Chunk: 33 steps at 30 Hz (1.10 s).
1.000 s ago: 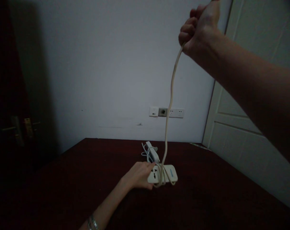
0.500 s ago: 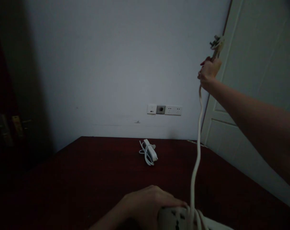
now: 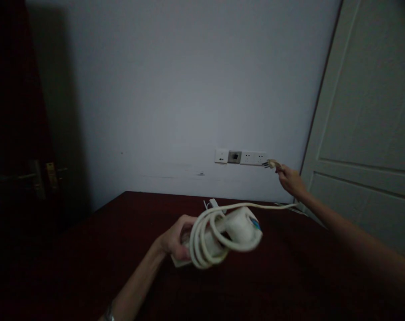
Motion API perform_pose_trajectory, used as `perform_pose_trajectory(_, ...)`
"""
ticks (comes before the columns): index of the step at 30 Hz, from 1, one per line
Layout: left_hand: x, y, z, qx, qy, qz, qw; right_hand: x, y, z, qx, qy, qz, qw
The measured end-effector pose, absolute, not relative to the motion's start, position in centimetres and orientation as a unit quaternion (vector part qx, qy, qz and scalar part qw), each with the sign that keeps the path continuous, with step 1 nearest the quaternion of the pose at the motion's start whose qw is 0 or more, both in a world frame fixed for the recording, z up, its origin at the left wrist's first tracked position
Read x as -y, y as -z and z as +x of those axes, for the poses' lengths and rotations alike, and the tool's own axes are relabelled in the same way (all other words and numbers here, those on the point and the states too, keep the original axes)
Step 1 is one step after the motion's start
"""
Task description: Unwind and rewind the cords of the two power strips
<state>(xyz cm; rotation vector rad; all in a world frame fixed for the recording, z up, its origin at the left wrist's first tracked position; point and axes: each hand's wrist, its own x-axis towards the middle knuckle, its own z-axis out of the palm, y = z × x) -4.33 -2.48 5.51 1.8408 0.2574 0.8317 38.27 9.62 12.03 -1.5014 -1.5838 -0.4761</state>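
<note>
Since half a second ago: right hand (image 3: 291,180) dropped from up by the door edge to beside the wall sockets in view, and the off-white rubbery cord (image 3: 249,205) went from near upright to almost level. White plastic power strip (image 3: 242,225) was at the bottom edge of view, now nearer the middle and tilted, end with the blue patch turned to the right. Smaller white bar with thin white cable (image 3: 213,203), plain to see then, now partly hidden behind the cord

Left hand (image 3: 173,236) curled round the left end of the strip, thumb in front; right hand pinching the off-white plug with dark prongs (image 3: 272,164), prongs pointing left. Strip held over the dark red bench (image 3: 282,258), smooth round loops of cord wound about its middle, one looser loop toward the right end; strip slightly blurred. Behind: matt pale wall (image 3: 172,80) with scuffs, flat white square socket plates (image 3: 254,158), panelled whitish door (image 3: 366,111)
</note>
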Motion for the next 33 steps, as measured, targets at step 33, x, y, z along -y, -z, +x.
perform_pose_trajectory(33,-4.8,-0.5,-3.5,-0.231,-0.588,0.579,0.516,-0.1,-2.3,18.9,0.414,-0.621,-0.358,0.561)
